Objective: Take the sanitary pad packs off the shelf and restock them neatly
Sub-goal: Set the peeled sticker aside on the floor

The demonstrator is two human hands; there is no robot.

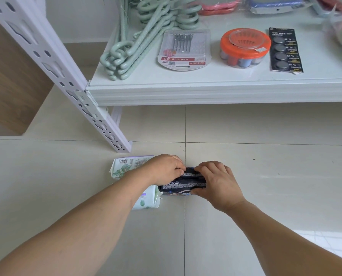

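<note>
A dark pad pack (183,184) lies on the tiled floor (265,176), in front of the shelf (206,92) and just right of the foot of the white perforated upright (70,84). Both hands are on it: the left hand (166,169) grips its left end from above with fingers curled over the top edge, and the right hand (216,181) grips its right end, fingers over the top and thumb at the near lower side. The two sets of fingertips almost meet over the pack's crumpled top seam. The pack's long axis runs left to right, about parallel to the shelf's front edge, with its printed face toward the camera. It sits right over a grout line that runs toward the viewer. Touching or just beside its left end, partly hidden under the left forearm, lie two pale green-and-white pad packs (126,166), one farther and one nearer; their exact contact I cannot tell. To the right of the hands the floor tiles stretch open toward the right edge, and near the viewer too. On the shelf above sit green hangers (126,56) at the left corner, an ear pick card (183,50), an orange-lidded tub (244,47) and a button battery card (285,50), all well apart from the hands.
</note>
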